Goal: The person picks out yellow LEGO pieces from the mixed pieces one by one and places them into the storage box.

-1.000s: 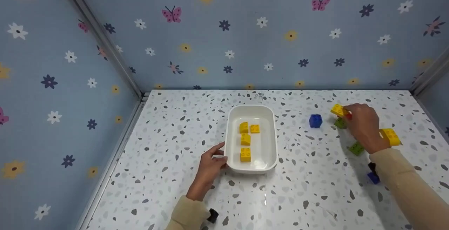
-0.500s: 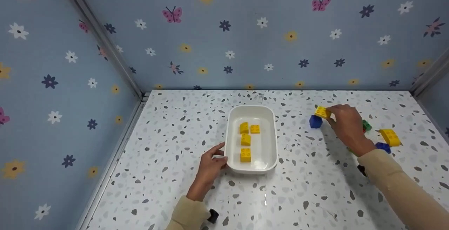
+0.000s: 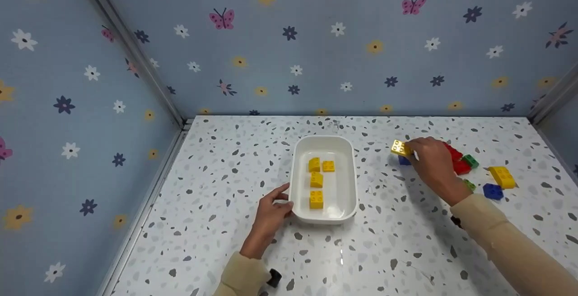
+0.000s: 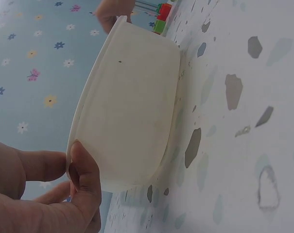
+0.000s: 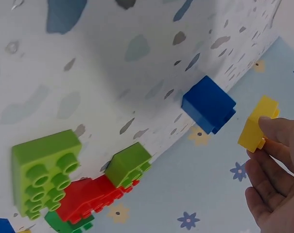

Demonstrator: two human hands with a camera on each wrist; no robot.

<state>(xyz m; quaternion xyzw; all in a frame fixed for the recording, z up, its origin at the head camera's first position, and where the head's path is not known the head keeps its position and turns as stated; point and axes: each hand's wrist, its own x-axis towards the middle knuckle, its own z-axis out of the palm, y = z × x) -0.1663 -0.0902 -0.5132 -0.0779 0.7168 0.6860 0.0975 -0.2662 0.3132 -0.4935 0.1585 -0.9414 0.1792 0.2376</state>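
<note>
Between thumb and fingers my right hand [image 3: 431,163] pinches a yellow toy brick [image 3: 399,147], held up above the table. Just below it sits a blue brick [image 5: 208,104], mostly hidden in the head view. My left hand [image 3: 268,215] pinches the left rim of a white plastic tub [image 3: 347,187]; the grip on the rim shows in the left wrist view, thumb [image 4: 86,167] outside. Inside the tub lie several yellow bricks [image 3: 316,199], apart from the walls.
To the right of my right hand lie red bricks [image 3: 461,167], a dark green brick [image 3: 470,161], light green bricks [image 5: 44,172], another blue brick [image 3: 493,191] and a curved yellow brick [image 3: 502,177]. A patterned wall [image 3: 316,52] rises behind the speckled table [image 3: 216,169].
My right hand has carried the yellow brick leftward, from above the other bricks to above the blue one. The left hand and the tub have stayed put.
</note>
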